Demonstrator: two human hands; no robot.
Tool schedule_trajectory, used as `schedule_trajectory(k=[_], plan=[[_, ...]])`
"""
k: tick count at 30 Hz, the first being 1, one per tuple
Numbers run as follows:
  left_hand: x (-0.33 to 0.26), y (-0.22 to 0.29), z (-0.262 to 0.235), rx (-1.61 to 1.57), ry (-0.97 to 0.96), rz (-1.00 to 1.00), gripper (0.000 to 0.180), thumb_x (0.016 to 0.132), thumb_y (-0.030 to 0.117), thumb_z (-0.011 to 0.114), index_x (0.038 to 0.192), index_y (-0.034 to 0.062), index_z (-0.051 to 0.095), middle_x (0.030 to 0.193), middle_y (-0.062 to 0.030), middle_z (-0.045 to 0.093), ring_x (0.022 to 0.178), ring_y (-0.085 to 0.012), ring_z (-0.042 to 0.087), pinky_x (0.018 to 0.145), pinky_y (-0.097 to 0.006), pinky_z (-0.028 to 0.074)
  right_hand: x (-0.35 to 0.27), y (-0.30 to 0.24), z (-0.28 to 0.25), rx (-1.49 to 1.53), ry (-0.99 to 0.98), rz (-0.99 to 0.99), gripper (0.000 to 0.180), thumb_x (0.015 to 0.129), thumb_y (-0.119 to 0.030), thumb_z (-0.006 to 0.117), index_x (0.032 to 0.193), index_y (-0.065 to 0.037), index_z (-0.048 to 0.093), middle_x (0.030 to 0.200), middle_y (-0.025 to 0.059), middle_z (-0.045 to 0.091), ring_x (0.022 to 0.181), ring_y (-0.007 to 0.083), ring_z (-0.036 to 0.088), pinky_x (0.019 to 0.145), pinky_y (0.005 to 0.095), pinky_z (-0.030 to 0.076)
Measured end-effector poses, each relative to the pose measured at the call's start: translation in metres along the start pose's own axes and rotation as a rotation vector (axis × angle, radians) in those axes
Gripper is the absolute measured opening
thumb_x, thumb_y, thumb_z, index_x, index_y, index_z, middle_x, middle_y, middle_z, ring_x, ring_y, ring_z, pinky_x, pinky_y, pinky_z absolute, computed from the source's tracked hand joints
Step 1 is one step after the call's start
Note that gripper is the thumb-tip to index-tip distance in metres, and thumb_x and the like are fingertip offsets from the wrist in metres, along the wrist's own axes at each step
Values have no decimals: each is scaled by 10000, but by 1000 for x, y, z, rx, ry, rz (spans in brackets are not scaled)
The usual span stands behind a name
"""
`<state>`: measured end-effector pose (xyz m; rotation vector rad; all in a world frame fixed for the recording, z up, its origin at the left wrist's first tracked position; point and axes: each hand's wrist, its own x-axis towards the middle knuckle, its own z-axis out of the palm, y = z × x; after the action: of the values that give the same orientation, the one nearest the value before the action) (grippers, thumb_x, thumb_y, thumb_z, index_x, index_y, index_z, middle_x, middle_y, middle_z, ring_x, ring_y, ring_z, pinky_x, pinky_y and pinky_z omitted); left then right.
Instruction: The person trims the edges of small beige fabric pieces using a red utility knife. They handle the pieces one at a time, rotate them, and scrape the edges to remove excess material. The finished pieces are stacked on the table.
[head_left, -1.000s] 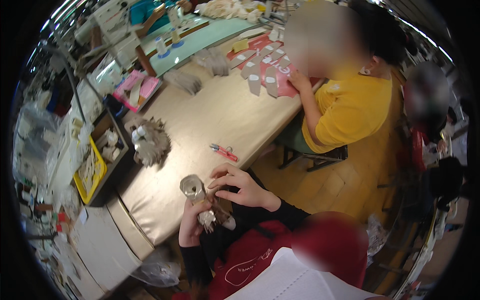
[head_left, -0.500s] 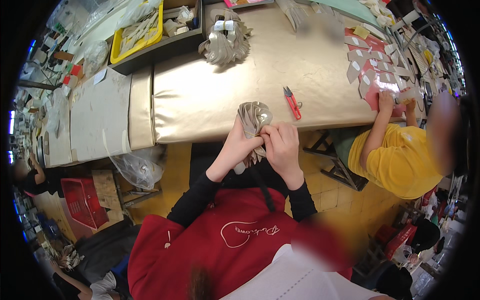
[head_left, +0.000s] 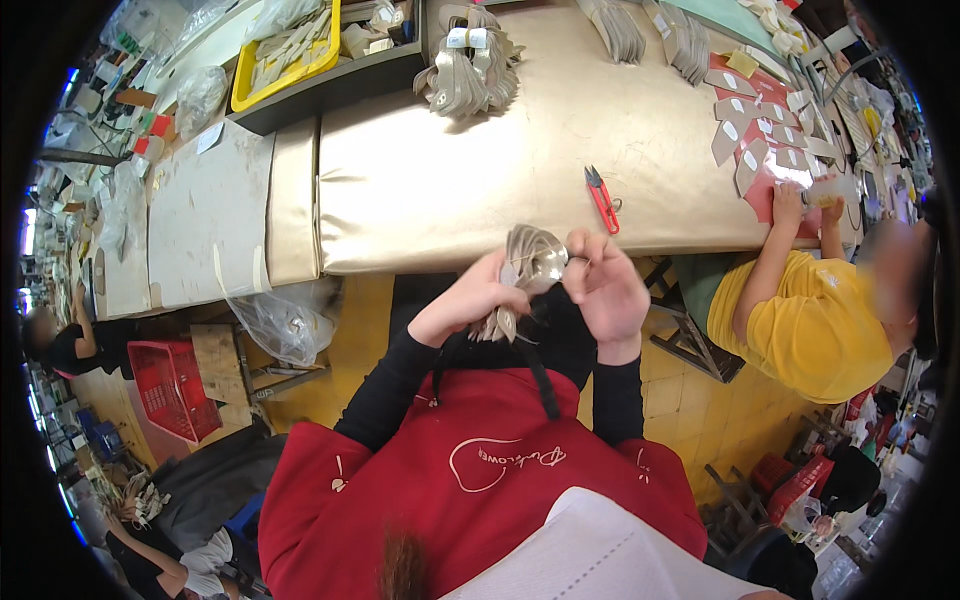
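Note:
My left hand (head_left: 472, 298) is wrapped round a bundle of flat, glossy grey-beige cut pieces (head_left: 536, 256), held upright just off the table's front edge. Their rounded upper ends fan out above my fingers, and narrower ends stick out below. My right hand (head_left: 612, 296) is at the bundle's right edge, palm partly turned up, its thumb and fingers bent together. What those fingertips pinch, if anything, is too small to make out. Red-handled thread snips (head_left: 603, 202) lie on the table beyond my right hand.
A larger tied bundle of similar pieces (head_left: 468, 75) lies farther back on the gold-covered table (head_left: 420, 190). A black tray (head_left: 350, 88) holds a yellow bin (head_left: 285, 90). On the right, a person in a yellow top (head_left: 800, 315) works over pieces on a red sheet (head_left: 765, 160).
My right hand has moved right from the bundle's middle to its edge and turned its palm up. A yellowish band seen round the bundle earlier is hard to see now.

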<state>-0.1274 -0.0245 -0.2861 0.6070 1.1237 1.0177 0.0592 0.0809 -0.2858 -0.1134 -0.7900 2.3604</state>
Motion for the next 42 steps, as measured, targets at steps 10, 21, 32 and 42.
schedule_trajectory(k=[10, 21, 32, 42], plan=[[-11, 12, 5, -475, -262, -65, 693, 636, 5, 737, 1292, 19, 512, 859, -79, 610, 811, -174, 625, 734, -303, 524, 17, -8, -9, 470, 388, -185, 591, 1081, -345, 438, 1525, 28, 325, 1454, 124, 501, 674, 106, 479, 612, 247, 419], [5, -3, 4, -380, -95, -69, 470, 740, 20, 692, 1185, 16, 540, 887, -65, 634, 794, -154, 631, 740, -289, 527, -3, -26, 3, -136, -177, -428, 515, 943, -214, 543, 452, -139, 410, 447, 3, 471, 395, 156, 399, 451, 304, 283], [-11, 1, -8, -381, 31, -24, 393, 802, 17, 735, 1167, 9, 590, 973, -50, 666, 847, -124, 662, 737, -275, 536, 4, -7, 25, -1414, 214, 246, 135, 894, -114, 734, 919, 15, 703, 659, 76, 587, 597, 140, 594, 564, 293, 465], [-5, -6, -8, -149, 282, 127, 722, 786, 2, 716, 1433, 9, 396, 1162, -103, 621, 1026, -170, 628, 874, -317, 522, -5, -3, 5, -756, -114, -59, 318, 969, -283, 597, 824, 0, 607, 1030, 154, 585, 1010, 256, 581, 941, 398, 437]])
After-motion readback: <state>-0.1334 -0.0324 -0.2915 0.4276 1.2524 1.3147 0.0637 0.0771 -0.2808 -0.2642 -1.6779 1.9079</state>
